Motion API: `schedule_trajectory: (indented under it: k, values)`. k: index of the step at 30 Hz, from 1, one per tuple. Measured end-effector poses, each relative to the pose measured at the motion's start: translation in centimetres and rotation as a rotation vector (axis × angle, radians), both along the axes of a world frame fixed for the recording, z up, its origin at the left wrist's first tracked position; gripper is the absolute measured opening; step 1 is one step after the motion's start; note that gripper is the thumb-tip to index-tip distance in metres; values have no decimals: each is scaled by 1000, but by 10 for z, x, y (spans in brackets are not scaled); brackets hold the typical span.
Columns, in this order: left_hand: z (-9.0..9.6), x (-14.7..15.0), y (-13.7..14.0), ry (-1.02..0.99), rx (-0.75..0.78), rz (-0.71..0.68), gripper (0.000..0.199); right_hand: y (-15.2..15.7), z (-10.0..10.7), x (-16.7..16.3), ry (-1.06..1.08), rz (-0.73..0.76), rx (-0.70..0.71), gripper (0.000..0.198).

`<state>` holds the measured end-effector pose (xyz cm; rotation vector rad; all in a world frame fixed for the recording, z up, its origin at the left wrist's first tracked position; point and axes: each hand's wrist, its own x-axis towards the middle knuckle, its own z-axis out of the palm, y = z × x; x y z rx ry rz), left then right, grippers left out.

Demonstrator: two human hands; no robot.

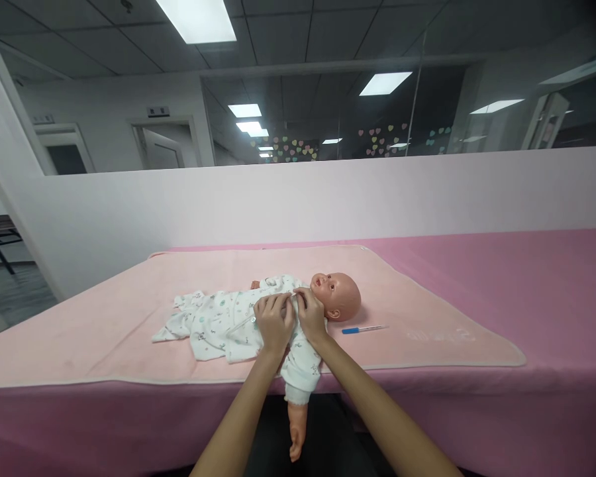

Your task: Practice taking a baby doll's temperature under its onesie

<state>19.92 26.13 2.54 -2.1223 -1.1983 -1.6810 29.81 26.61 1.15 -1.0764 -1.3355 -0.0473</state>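
The white garment [213, 324] on the doll [335, 296] is being fastened near the collar, pinched by both hands, left [274, 322] and right [309, 313]; the next closure probably needs careful alignment.

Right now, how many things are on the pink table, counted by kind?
Baby doll in white printed clothes: 1
Pale pink blanket under it: 1
Blue-capped thermometer-like stick beside the head: 1
Hands on the doll's chest, left hand and right hand: 2
Total: 5
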Motion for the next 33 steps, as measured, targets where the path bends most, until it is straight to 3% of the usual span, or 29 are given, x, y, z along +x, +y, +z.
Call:
schedule_trajectory:
  k: [11, 24, 33]
  values:
    - [-1, -13, -2, -162, -37, 152, 18, -3, 1, -2, 75, -19, 10, 21]
    - [-2, -18, -3, -121, -153, 56, 13, -3, 0, 0, -53, 21, 32, 27]
    - [-3, -20, -3, -147, -189, 40, 22, -7, 4, -3, -163, 46, 51, 12]
